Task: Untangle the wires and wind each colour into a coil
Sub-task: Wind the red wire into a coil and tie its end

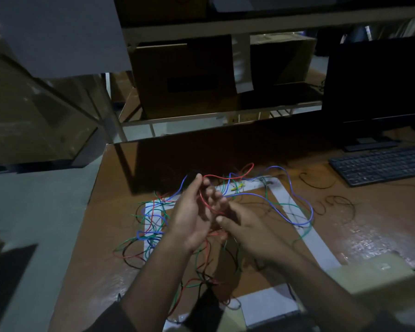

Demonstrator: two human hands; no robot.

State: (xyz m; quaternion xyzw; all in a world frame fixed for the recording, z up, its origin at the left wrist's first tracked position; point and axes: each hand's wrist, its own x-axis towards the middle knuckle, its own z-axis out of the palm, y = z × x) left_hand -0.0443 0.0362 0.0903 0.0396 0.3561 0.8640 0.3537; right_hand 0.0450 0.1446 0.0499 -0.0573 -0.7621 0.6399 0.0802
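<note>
Early stage: no coil is finished. Left hand (189, 216) and right hand (247, 231) hold the red wire (203, 200) above the tangle (153, 226), which remains knotted.

No readable text
You can make out no lettering on the boxes (185, 77), keyboard (381, 164) or monitor (379, 77)

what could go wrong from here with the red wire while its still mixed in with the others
1. The red wire held between the left hand and right hand still crosses the blue wire and green wire, so pulling could tighten the tangle.
2. Loops hang over the desk's near edge and may drag the pile off.
3. Dim light makes the black wire easy to miss.
</note>
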